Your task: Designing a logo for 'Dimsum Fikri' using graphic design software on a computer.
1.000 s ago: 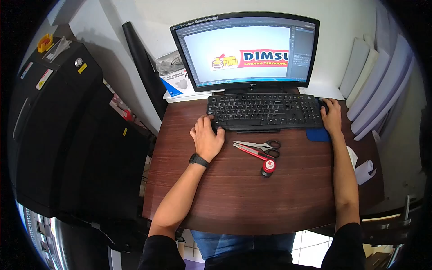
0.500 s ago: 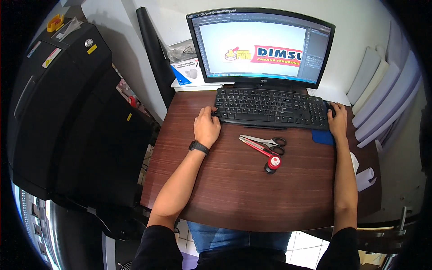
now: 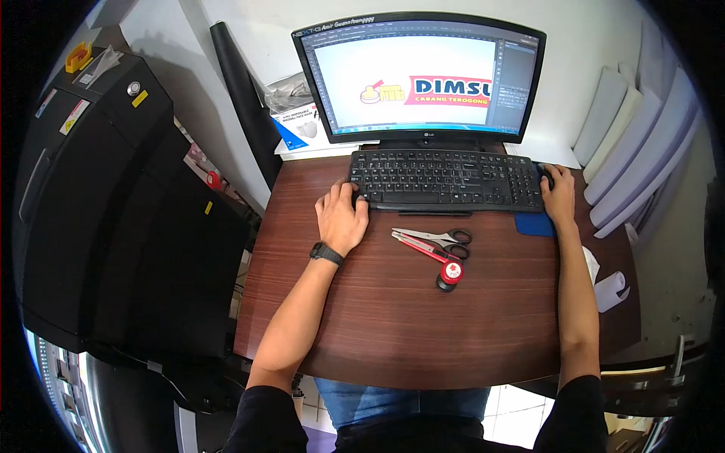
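Two hands at a computer keyboard and mouse, seen from above. The left hand (image 3: 342, 220), with a black wristwatch (image 3: 325, 254) at its wrist, lies at the lower left corner of the black keyboard (image 3: 445, 180); its fingers are loosely bent, the thumb set a little apart, and grip nothing, though whether a key is pressed cannot be told. The right hand (image 3: 559, 195) lies just beyond the keyboard's right end, its fingers curved over the black computer mouse (image 3: 545, 179), which they largely hide. A blue mouse pad (image 3: 535, 225) shows below the mouse and left of the wrist. The keyboard lies on the brown wood-grain table (image 3: 362, 332), in front of the monitor (image 3: 408, 83), whose lit screen shows a yellow emblem beside a red banner. Nearer the person lie slightly parted scissors (image 3: 438, 237), a red cutter knife (image 3: 414, 243) beneath their blades, and a round red-and-black object (image 3: 451, 272) by the knife's lower end. A small curled paper roll (image 3: 610, 293) lies right of the right forearm.
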Motion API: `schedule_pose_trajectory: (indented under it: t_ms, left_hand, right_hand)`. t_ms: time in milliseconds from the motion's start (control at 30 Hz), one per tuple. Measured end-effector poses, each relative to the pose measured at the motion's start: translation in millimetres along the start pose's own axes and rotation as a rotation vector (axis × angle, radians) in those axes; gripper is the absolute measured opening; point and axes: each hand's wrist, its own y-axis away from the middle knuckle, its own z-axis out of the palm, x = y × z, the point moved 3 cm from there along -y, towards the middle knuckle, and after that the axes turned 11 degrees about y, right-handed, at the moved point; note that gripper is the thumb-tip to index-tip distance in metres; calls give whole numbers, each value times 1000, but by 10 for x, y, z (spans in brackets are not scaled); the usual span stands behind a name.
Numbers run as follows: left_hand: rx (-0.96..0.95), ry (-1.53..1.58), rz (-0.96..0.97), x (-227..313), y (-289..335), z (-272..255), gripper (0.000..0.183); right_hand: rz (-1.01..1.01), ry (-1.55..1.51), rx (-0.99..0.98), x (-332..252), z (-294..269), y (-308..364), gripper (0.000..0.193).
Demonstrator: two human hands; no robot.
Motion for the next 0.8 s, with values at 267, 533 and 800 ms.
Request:
schedule_pose_trajectory:
  t_ms: [267,533,800]
  left_hand:
    - [-35,10,-43,-1,-1,-1,33]
    - [-51,9,-62,5,3,-8,33]
    - [-53,-2,-60,23,0,-6,31]
  right_hand:
    - [21,2,-31,-31,-14,-3,35]
    - [35,2,-41,-42,-21,-1,35]
    - [22,17,-26,-20,-11,0,34]
